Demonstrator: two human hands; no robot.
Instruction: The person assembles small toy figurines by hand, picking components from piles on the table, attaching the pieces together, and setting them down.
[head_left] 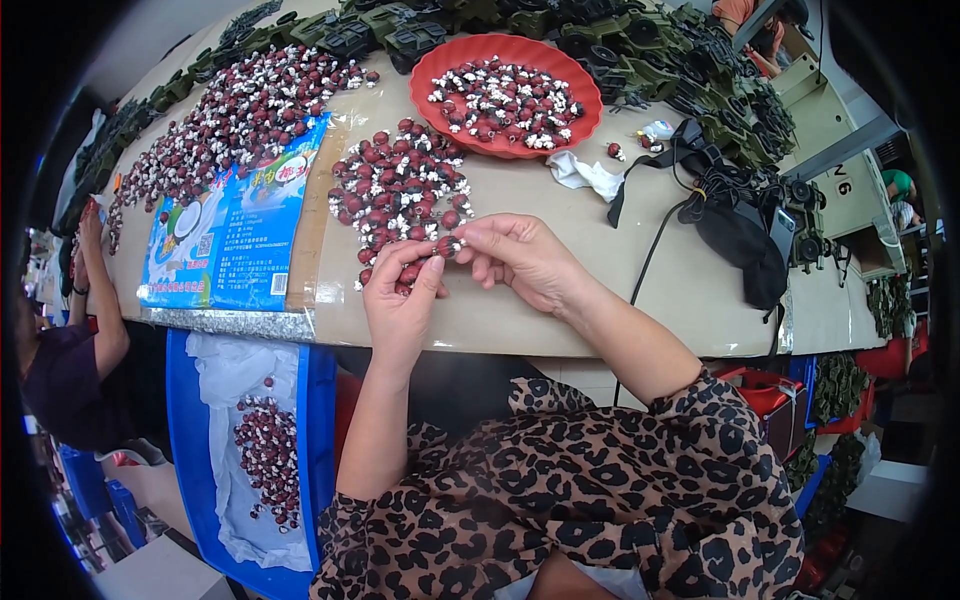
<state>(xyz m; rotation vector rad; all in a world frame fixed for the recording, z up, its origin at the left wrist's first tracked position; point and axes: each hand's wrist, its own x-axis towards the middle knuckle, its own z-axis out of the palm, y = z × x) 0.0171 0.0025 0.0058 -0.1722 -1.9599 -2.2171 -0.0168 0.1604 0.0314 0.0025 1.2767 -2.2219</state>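
My left hand (pixel 403 297) and my right hand (pixel 522 262) meet over the near edge of a loose pile. Between their fingertips is a small round dark-red piece (pixel 446 246) with a white tip. The left thumb and fingers pinch it from one side, while the right thumb and forefinger close on its other end. Just beyond my hands lies the pile of similar red-and-white pieces (pixel 400 185), some partly hidden by my left hand. A scalloped red bowl (pixel 592 105) behind the pile holds more of them.
A larger heap (pixel 235 120) spreads at the left behind a blue printed cardboard sheet (pixel 225 245). Dark green toy vehicles (pixel 640 45) line the back. Black straps and a cable (pixel 735 240) lie right. A blue bin (pixel 185 430) stands below the table edge; a co-worker (pixel 75 370) is at left.
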